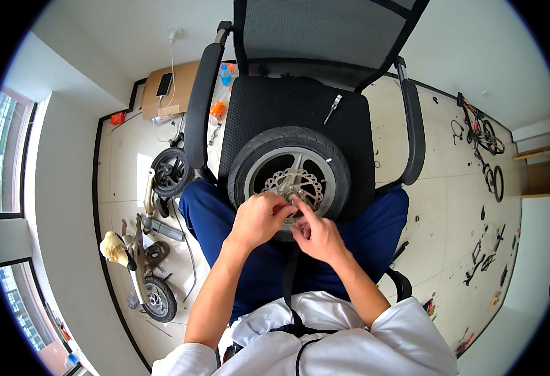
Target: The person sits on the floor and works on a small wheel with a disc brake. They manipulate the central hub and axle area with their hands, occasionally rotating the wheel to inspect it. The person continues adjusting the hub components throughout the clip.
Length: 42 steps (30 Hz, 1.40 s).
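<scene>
Hands first, and they're right in at the hub [292, 195] of the wheel [298, 161]! The left hand [261, 216] comes from seven o'clock, thumb and fingers narrowed together; whether a small part sits between them, I cannot tell. The right hand [319, 237] comes from five, index finger stretched to the hub, the others curled; I can't tell if it grips anything.

Around the hub, a toothed metal disc [316, 183]; around that, the black tyre [336, 168]. The wheel lies flat on the chair seat [356, 135], tucked between blue trouser legs [375, 216]. Up at one o'clock on that seat, a screwdriver [333, 109]!

Further out, on the floor [438, 207]: a second wheel [172, 171] at nine, scooter parts [138, 257] at eight, a phone [164, 84] on cardboard [190, 78] at ten, and a bicycle [483, 133] between two and three.
</scene>
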Motion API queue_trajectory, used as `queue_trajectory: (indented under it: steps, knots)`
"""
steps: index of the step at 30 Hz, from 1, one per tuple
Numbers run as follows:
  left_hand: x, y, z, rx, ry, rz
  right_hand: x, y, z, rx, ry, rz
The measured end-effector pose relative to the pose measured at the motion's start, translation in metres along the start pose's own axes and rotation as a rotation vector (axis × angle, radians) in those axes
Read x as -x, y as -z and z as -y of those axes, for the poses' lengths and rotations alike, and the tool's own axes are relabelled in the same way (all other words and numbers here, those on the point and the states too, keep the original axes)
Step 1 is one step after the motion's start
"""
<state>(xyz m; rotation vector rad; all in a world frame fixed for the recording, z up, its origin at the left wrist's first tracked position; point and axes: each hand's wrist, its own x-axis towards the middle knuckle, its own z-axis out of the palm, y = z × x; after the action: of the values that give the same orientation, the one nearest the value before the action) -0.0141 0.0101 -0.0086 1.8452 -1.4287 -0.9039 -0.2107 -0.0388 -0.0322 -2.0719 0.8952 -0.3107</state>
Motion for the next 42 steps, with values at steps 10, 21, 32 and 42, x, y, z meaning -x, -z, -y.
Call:
queue_trajectory:
  steps: [10,21,32,42]
  knots:
    - [0.001,0.006,-0.012,-0.029,0.030,-0.011,0.022,-0.009,-0.014,-0.232,-0.075,-0.034]
    - [0.002,0.000,-0.011,-0.022,0.051,0.005,0.019,-0.019,-0.013,-0.200,-0.064,-0.017]
    - [0.004,0.001,-0.011,-0.077,0.047,-0.002,-0.003,-0.013,-0.003,-0.277,-0.018,-0.121]
    - [0.002,-0.004,-0.003,-0.155,0.042,-0.058,0.032,-0.030,-0.020,-0.335,-0.117,-0.182]
